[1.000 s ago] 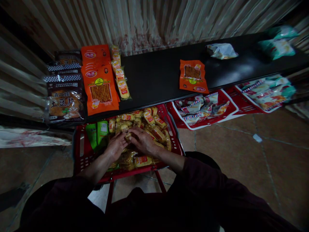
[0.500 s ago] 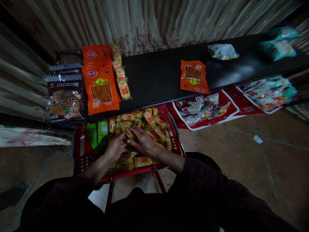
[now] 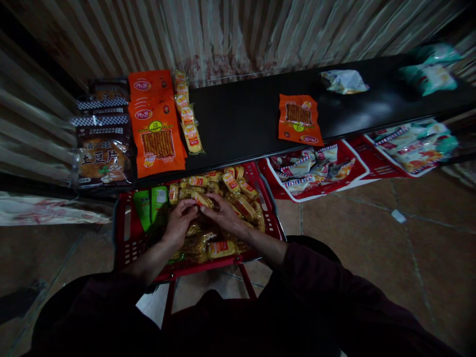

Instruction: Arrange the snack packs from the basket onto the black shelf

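Between the fingertips of my left hand (image 3: 179, 224) and my right hand (image 3: 225, 217) is a small wrapped biscuit pack (image 3: 202, 199), yellow with a red and white label. Both hands are closed on its ends, just above the red basket (image 3: 274, 218). Many similar biscuit packs (image 3: 243, 207) fill the basket beneath and around them. Green packets (image 3: 150, 207) lie at the basket's left side, near my left hand. On the black shelf behind, a row of the same yellow packs (image 3: 191, 130) runs back from the front edge.
Orange snack bags (image 3: 158, 131) and dark potato-chip bags (image 3: 101, 148) line the left of the black shelf (image 3: 238, 114). Farther right lie one orange bag (image 3: 299, 120), a white packet (image 3: 344, 81) and teal bags (image 3: 431, 78). A second red basket (image 3: 330, 186) holds white packets.
My hands have brought one biscuit pack up from the pile, its label now turned into view between the fingers. The shelf goods have stayed where they were.
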The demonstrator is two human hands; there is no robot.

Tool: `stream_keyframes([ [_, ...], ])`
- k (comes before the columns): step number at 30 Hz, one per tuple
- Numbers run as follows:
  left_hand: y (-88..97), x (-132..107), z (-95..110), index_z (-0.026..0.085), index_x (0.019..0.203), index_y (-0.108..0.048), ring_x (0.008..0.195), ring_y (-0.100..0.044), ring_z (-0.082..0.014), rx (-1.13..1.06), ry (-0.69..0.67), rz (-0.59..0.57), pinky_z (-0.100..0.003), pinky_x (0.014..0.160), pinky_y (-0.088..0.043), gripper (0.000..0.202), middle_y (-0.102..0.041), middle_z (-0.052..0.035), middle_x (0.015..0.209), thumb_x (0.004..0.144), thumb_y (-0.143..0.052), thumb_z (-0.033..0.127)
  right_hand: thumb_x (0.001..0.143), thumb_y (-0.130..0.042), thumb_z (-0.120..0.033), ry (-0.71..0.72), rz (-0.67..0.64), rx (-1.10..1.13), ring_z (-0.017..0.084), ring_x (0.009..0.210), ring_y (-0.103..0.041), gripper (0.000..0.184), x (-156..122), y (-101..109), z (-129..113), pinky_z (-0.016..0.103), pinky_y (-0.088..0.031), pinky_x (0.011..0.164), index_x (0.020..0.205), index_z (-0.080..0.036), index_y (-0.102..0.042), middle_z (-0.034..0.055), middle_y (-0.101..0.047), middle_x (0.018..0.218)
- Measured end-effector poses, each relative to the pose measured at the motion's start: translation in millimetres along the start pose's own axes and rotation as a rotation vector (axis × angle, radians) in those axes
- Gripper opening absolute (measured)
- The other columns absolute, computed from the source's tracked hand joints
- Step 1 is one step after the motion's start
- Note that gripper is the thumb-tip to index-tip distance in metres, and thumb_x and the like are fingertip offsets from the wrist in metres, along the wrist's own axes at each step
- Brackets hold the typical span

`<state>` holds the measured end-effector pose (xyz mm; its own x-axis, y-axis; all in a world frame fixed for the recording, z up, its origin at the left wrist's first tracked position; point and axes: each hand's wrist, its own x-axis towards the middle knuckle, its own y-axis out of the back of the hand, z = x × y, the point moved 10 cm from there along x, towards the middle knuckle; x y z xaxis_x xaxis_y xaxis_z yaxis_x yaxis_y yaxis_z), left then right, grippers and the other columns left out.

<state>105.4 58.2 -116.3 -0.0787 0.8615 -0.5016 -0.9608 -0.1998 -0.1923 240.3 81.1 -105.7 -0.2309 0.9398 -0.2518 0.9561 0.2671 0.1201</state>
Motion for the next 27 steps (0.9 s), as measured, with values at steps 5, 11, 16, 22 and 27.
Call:
stream_keyframes([
  [5,3.7,-0.3,6.7,0.019,0.082,-0.062,0.084,-0.059,-0.0139,0.107,-0.048,0.063,-0.025,0.08,-0.045,0.02,-0.065,-0.0016,0.088,0.064,-0.07,0.017,0.071,-0.063,-0.024,-0.099,-0.053,0.28,0.017,0.091,-0.063,0.034,-0.3,-10.3,17.7,0.031,-0.05,0.082,0.104,-0.021,-0.056,0.002,-0.067,0.099],
  [11,1.3,-3.0,9.5,0.02,0.089,-0.063,0.089,-0.059,-0.0154,0.135,-0.046,0.076,-0.027,0.083,-0.044,0.026,-0.065,-0.0037,0.097,0.064,-0.069,0.013,0.066,-0.063,-0.018,-0.181,-0.001,0.376,0.016,0.082,-0.065,0.036,-0.8,-9.4,29.5,0.028,-0.051,0.076,0.102,-0.022,-0.059,0.0005,-0.069,0.091],
  [16,1.1,-3.1,5.2,0.02,0.101,-0.06,0.096,-0.059,-0.0176,0.118,-0.048,0.071,-0.03,0.088,-0.044,0.041,-0.063,-0.0066,0.105,0.062,-0.073,0.014,0.065,-0.062,-0.02,-0.197,0.078,0.439,0.018,0.082,-0.065,0.035,-1.5,-4.7,32.8,0.029,-0.052,0.071,0.099,-0.022,-0.06,0.0023,-0.07,0.091],
  [22,-3.3,-3.2,-11.6,0.018,0.104,-0.057,0.094,-0.06,-0.0217,0.157,-0.027,-0.001,-0.032,0.076,-0.05,0.041,-0.062,-0.0102,0.106,0.067,-0.073,0.025,0.067,-0.061,-0.023,-0.115,0.083,0.388,0.02,0.086,-0.066,0.031,-2.3,0.2,24.7,0.036,-0.053,0.079,0.097,-0.022,-0.059,0.0032,-0.07,0.093],
  [27,-7.1,-5.3,-4.0,0.02,0.102,-0.058,0.095,-0.061,-0.0204,0.185,-0.153,-0.011,-0.034,0.086,-0.048,0.035,-0.064,-0.0083,0.102,0.069,-0.07,0.021,0.073,-0.058,-0.024,-0.003,0.125,0.25,0.022,0.091,-0.067,0.027,-6.0,7.4,6.5,0.041,-0.053,0.085,0.1,-0.024,-0.059,0.0053,-0.07,0.099],
])
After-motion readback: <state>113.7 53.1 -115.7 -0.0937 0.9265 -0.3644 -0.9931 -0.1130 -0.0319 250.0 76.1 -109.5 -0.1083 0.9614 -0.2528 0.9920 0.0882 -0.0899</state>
